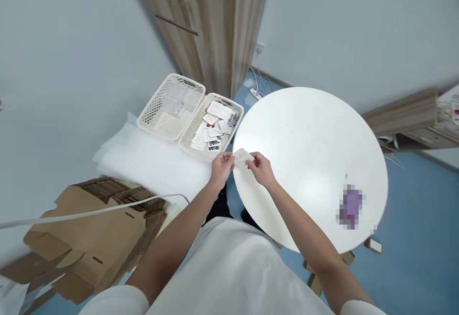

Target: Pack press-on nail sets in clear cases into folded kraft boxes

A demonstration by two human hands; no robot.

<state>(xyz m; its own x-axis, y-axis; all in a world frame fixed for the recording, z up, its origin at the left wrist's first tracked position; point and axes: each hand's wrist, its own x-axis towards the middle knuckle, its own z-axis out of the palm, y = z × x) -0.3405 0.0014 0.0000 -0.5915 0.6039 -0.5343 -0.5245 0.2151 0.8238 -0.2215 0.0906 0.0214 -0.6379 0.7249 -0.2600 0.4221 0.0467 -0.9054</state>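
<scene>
Both of my hands hold one small white card or packet [242, 156] just over the left edge of the round white table [311, 162]. My left hand [221, 166] pinches its left end, and my right hand [261, 168] pinches its right end. Fingers of both hands are closed on it. A white basket [212, 126] with several similar small packets sits just beyond my hands to the left.
A second white basket [171, 107] holds clear plastic pieces. White foam sheets [150, 159] lie under the baskets. Flat cardboard boxes [96, 229] are stacked at left. A wooden cabinet [211, 23] stands behind; a purple blurred item [350, 206] rests on the table.
</scene>
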